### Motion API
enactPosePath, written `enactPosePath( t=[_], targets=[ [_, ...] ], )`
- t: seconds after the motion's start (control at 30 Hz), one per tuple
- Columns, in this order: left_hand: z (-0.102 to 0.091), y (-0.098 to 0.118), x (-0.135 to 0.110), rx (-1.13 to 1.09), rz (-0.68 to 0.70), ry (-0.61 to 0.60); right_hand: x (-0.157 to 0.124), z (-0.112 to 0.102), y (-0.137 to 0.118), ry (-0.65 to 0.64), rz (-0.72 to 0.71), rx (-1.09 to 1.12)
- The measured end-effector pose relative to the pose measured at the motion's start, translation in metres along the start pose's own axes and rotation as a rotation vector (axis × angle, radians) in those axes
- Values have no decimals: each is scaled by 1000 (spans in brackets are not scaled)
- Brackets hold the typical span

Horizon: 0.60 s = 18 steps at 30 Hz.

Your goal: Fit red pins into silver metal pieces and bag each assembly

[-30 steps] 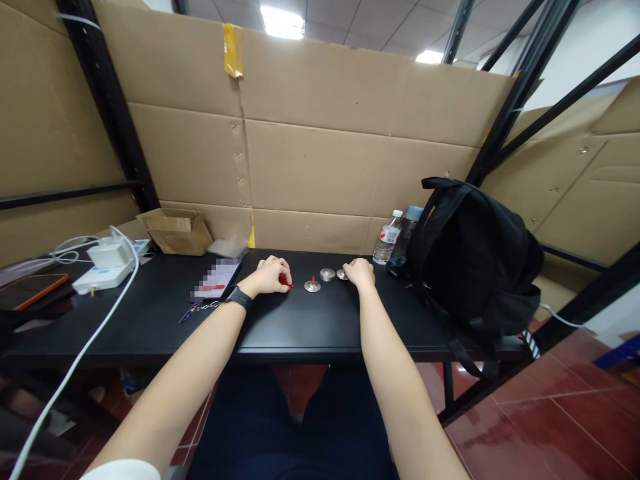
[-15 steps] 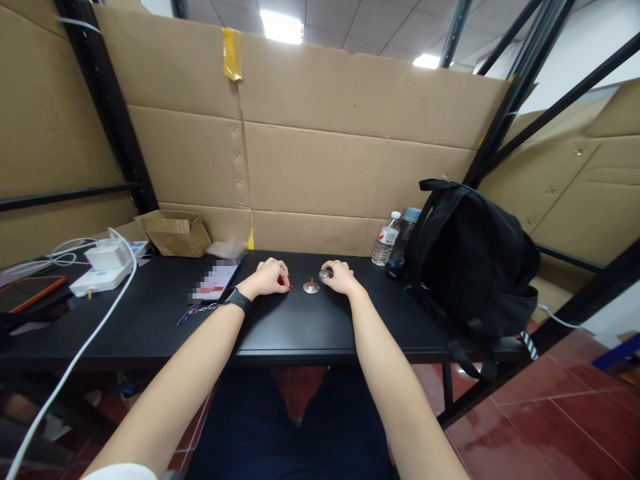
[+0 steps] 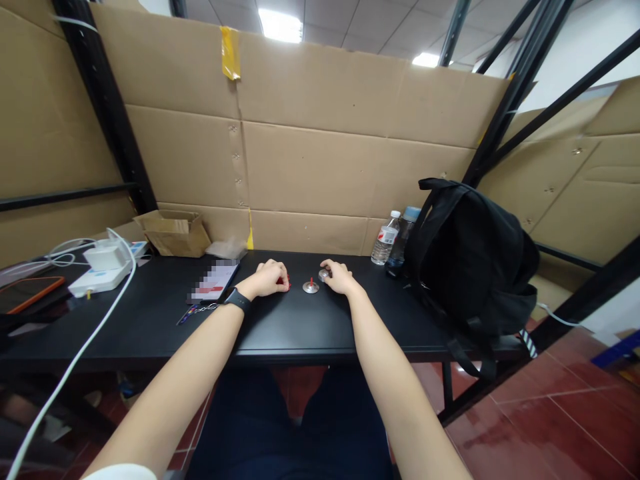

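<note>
A small shiny metal disc with a red upright stem [image 3: 311, 287] rests on the black table, between my two hands. My left hand [image 3: 271, 277], a dark watch on its wrist, lies to the left of it with fingers curled. Bits of a small red thing [image 3: 289, 285] show at its fingertips; most of it is hidden by the fingers. To the disc's right, my right hand [image 3: 339, 277] is closed round the edge of a small round metal piece [image 3: 324, 275], tilted so that its round face shows. Neither hand touches the middle disc.
Left of my hands lie a phone [image 3: 215, 280], a crumpled clear bag [image 3: 227, 249], an open cardboard box [image 3: 175, 233] and a white power strip [image 3: 103, 279] with cables. To the right stand a water bottle [image 3: 385, 240], a darker bottle [image 3: 404, 237] and a black backpack [image 3: 475, 267].
The fingers of my left hand have curled in slightly round the small red thing. My right hand and the middle disc look almost unchanged.
</note>
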<state>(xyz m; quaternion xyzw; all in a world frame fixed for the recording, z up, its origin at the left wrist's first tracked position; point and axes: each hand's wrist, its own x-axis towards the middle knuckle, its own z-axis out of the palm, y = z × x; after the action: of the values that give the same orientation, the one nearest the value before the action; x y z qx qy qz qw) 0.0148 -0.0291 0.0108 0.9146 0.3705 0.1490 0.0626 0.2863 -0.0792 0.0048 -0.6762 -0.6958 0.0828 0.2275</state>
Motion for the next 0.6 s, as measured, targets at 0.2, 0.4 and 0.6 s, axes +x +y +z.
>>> enactPosePath(
  t=[0.2, 0.4, 0.6],
  targets=[
    [1, 3, 0, -74, 55, 49, 1, 1, 1, 17, 4, -1],
    [-4, 7, 4, -156, 27, 239, 1, 1, 0, 7, 43, -14],
    [-6, 7, 4, -178, 85, 310, 1, 2, 1, 13, 38, -19]
  ],
)
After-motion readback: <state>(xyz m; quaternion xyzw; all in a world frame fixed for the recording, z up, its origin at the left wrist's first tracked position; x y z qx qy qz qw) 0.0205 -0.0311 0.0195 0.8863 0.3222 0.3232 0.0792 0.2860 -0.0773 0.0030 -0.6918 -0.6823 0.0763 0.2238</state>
